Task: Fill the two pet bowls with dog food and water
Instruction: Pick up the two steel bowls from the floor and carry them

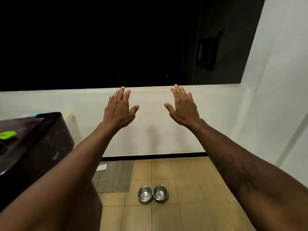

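Two small shiny steel pet bowls stand side by side on the tan floor tiles, the left bowl touching the right bowl. Both look empty, with only reflections inside. My left hand and my right hand are stretched out in front of me at arm's length, backs up, fingers spread, holding nothing. Both hands are high above the bowls, seen against the low white wall. No dog food or water container is in view.
A dark cabinet stands at the left with a green object on top. A low white parapet wall runs across ahead, darkness beyond it. A grey mat lies left of the bowls. A white wall rises at the right.
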Action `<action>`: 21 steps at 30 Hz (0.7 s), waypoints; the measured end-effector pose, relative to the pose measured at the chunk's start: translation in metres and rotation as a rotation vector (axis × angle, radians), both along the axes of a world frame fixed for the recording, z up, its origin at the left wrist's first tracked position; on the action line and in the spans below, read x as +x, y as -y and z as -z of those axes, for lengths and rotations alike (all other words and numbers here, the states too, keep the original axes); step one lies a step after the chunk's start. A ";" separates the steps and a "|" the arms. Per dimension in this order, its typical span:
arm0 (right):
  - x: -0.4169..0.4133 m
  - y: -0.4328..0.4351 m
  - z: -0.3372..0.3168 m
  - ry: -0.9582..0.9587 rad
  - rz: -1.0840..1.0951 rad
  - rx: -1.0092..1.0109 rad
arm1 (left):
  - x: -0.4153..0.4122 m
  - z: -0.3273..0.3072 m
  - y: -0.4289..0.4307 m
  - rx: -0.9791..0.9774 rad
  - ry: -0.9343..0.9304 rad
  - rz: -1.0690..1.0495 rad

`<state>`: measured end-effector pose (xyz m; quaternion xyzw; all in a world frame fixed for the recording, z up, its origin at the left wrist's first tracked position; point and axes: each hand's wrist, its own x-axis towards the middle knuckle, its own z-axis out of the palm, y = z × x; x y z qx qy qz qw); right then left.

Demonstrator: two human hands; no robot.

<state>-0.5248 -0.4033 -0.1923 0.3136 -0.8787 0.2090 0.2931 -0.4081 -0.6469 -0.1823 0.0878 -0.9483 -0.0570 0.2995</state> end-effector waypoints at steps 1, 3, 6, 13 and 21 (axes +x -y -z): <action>-0.010 0.004 0.008 0.021 -0.004 0.008 | -0.009 0.008 0.004 0.010 0.024 -0.008; -0.028 0.012 0.025 0.056 -0.032 0.025 | -0.025 0.026 0.010 0.031 0.068 -0.022; -0.059 0.023 0.056 0.128 -0.074 0.044 | -0.051 0.058 0.018 0.069 0.157 -0.047; -0.131 0.035 0.138 0.315 -0.110 0.129 | -0.106 0.133 0.029 0.153 0.318 -0.106; -0.197 0.063 0.237 0.491 -0.153 0.214 | -0.175 0.234 0.057 0.247 0.492 -0.134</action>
